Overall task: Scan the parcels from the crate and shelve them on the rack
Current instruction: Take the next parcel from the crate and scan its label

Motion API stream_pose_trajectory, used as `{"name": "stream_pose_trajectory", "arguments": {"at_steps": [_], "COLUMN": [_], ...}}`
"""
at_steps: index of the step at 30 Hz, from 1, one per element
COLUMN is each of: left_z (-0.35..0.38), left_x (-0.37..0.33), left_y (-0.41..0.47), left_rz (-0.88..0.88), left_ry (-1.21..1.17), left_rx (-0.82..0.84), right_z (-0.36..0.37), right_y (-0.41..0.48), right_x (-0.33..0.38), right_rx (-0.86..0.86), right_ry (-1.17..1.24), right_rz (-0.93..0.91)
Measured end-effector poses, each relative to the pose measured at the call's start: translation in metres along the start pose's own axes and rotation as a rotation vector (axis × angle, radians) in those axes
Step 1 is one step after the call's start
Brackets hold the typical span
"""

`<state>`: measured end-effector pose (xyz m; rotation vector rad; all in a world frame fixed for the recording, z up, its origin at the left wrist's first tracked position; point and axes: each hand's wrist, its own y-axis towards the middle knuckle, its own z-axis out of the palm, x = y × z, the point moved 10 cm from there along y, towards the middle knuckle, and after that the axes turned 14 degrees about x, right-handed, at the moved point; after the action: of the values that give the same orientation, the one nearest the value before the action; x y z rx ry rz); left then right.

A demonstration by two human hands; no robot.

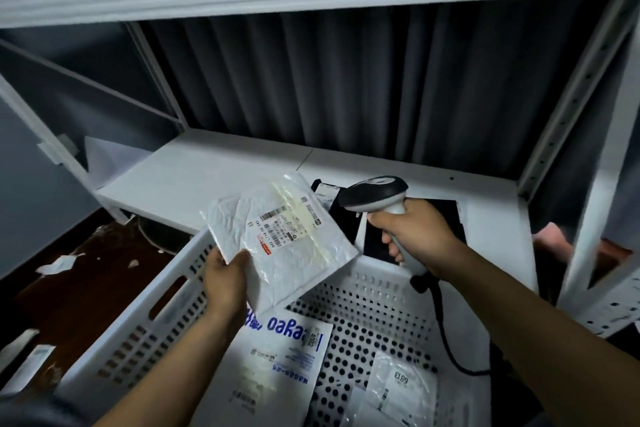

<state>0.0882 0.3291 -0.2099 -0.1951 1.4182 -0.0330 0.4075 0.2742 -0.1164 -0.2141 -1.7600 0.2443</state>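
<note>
Your left hand (225,274) pinched the white bubble mailer (294,253) by its lower-left corner, thumb on top, holding it label-up over the white crate (145,315) at centre frame, with its label (284,225) running diagonally toward the upper right. Your right hand (415,232) was wrapped round the grip of the barcode scanner (377,194), whose head sat just right of the mailer's upper edge, nose pointing left. By my reckoning, the scan needed only a dip down-left onto that barcode.
</note>
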Motion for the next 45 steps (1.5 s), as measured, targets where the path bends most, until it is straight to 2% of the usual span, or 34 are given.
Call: {"name": "stream_pose_trajectory", "arguments": {"at_steps": [8,11,14,17,23,29,33,35,37,40,42,45], "left_z": [0.078,0.109,0.120,0.137,0.130,0.118,0.086,0.055,0.018,-0.043,-0.087,-0.138], "left_x": [0.032,0.051,0.064,0.080,0.075,0.020,0.007,0.034,0.078,0.144,0.182,0.218], "left_y": [0.089,0.123,0.149,0.168,0.189,0.174,0.109,0.076,0.054,0.039,0.035,0.027], "left_rz": [-0.050,-0.131,-0.128,-0.188,-0.250,-0.063,0.300,0.378,0.299,0.006,-0.193,-0.382], "left_ry": [-0.044,-0.076,0.043,0.106,0.435,0.830,0.979,1.061,1.147,1.178,1.189,1.243], "left_rx": [-0.106,-0.068,-0.166,-0.118,-0.044,0.127,0.202,0.228,0.278,0.324,0.307,0.224], "right_z": [-0.046,-0.055,-0.056,-0.053,-0.046,-0.027,0.013,0.042,0.074,0.115,0.133,0.154], "right_y": [0.040,0.052,0.063,0.074,0.080,0.067,0.053,0.047,0.042,0.037,0.038,0.045], "right_x": [-0.026,-0.029,-0.036,-0.046,-0.050,-0.033,-0.038,-0.047,-0.055,-0.063,-0.073,-0.087], "right_rx": [-0.166,-0.205,-0.198,-0.171,-0.124,-0.060,0.044,0.118,0.206,0.318,0.358,0.389], "right_ry": [0.050,0.060,0.049,0.049,-0.031,-0.181,-0.279,-0.337,-0.435,-0.537,-0.540,-0.547], "right_rz": [0.077,0.060,0.078,0.124,0.140,0.068,0.067,0.085,0.080,0.059,0.076,0.097]}}
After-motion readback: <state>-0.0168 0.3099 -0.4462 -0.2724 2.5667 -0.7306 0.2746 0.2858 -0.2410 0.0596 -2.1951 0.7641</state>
